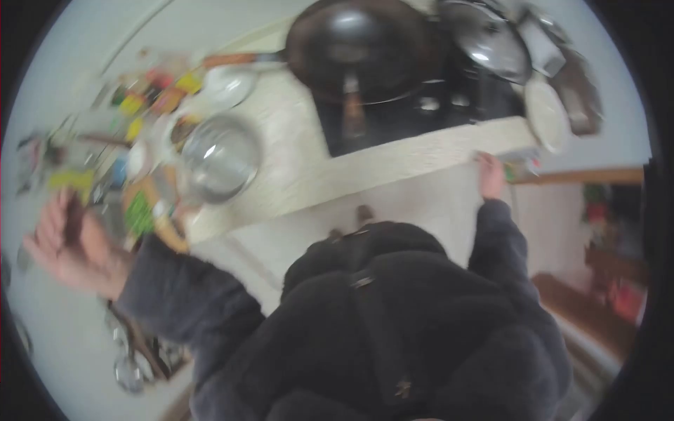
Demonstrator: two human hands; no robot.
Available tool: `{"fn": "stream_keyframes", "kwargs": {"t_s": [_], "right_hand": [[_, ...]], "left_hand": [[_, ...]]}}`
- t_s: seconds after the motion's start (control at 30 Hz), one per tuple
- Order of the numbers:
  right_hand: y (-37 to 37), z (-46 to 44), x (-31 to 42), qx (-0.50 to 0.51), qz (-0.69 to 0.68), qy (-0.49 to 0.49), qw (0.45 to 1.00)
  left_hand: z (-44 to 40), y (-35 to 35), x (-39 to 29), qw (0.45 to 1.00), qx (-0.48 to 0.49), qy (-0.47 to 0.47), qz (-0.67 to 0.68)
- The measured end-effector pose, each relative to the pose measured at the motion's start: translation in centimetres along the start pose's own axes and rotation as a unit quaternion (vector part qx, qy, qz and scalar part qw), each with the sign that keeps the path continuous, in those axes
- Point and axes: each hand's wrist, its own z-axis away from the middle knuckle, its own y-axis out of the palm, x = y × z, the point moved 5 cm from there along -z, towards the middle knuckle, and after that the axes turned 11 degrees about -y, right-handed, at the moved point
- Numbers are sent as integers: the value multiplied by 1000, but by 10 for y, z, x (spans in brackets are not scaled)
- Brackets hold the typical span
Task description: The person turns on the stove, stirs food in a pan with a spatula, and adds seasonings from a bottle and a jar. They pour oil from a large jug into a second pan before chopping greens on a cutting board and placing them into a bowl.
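Note:
My left hand point(74, 242) is raised at the far left, blurred, with its fingers loosely curved and nothing visible in them. It is nearest to the cutting board with chopped greens point(139, 212). At the counter's front edge, my right hand point(493, 175) hangs low beside a small colourful packet point(523, 168); its fingers are too blurred to read. A large glass bowl point(221, 160) stands on the pale counter point(281, 175). Behind it, a dark wok point(358, 45) with a wooden handle sits on the black stove point(414, 119), and a wooden-handled utensil point(353, 112) overlaps its near side.
A glass lid point(488, 42) lies at the stove's right, with a pale oval dish point(546, 116) beside it. Colourful packets point(158, 88) and a white plate point(228, 85) crowd the back left. Utensils point(130, 368) are at lower left, wooden furniture point(586, 309) at lower right.

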Motion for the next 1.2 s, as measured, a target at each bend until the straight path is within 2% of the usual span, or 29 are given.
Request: {"fn": "stream_keyframes", "kwargs": {"t_s": [0.1, 0.2, 0.23, 0.27, 0.3, 0.33, 0.37, 0.4, 0.47, 0.5, 0.57, 0.6, 0.67, 0.7, 0.77, 0.8, 0.9, 1.0, 1.07, 1.1, 1.17, 1.2], "right_hand": [[9, 30, 14, -41, -30, -64, 997], [19, 46, 86, 5, -113, -122, 986], [26, 47, 116, 44, -144, -154, 976], [30, 47, 145, 79, -173, -186, 964], [38, 46, 174, 98, -188, -202, 956], [49, 44, 204, 119, -196, -242, 943], [59, 44, 234, 138, -200, -282, 928], [70, 42, 260, 146, -201, -304, 920], [98, 35, 316, 161, -150, -395, 892], [110, 29, 343, 161, -138, -419, 883], [134, 20, 394, 182, -51, -454, 871], [144, 16, 418, 186, -28, -463, 866], [170, 6, 452, 303, 29, -406, 862], [186, 3, 464, 330, 50, -389, 859], [221, 1, 472, 288, 79, -412, 861], [234, 9, 467, 279, 96, -404, 866], [238, 32, 452, 168, 41, -424, 889], [213, 46, 435, 164, -31, -365, 916], [162, 37, 421, 9, -127, -300, 945], [141, 33, 404, -26, -150, -284, 947], [105, 12, 338, -50, 11, -95, 994], [102, -10, 303, -51, 48, -57, 996]], "left_hand": [[-9, 3, -21, 998, 47, 14, 50], [-5, 3, -43, 995, 30, 75, 53], [0, -2, -54, 984, -52, 172, -15], [7, -5, -64, 951, -131, 267, -80], [8, -11, -65, 927, -169, 314, -114], [7, -19, -63, 860, -249, 353, -270], [7, -27, -60, 762, -321, 379, -415], [10, -37, -47, 703, -355, 387, -479], [6, -64, 3, 692, -336, 225, -598], [14, -76, 26, 685, -329, 186, -622], [37, -105, 84, 734, -220, -9, -643], [50, -122, 103, 740, -190, -57, -642], [80, -162, 146, 764, -72, -229, -599], [94, -178, 156, 767, -41, -272, -579], [119, -201, 164, 770, -3, -363, -525], [132, -212, 164, 769, 22, -394, -503], [154, -250, 160, 775, 3, -454, -440], [164, -284, 149, 749, -45, -520, -408], [164, -297, 141, 729, -78, -546, -406], [164, -302, 139, 722, -90, -555, -404], [164, -310, 142, 710, -86, -569, -406], [162, -310, 143, 708, -97, -570, -406]]}}
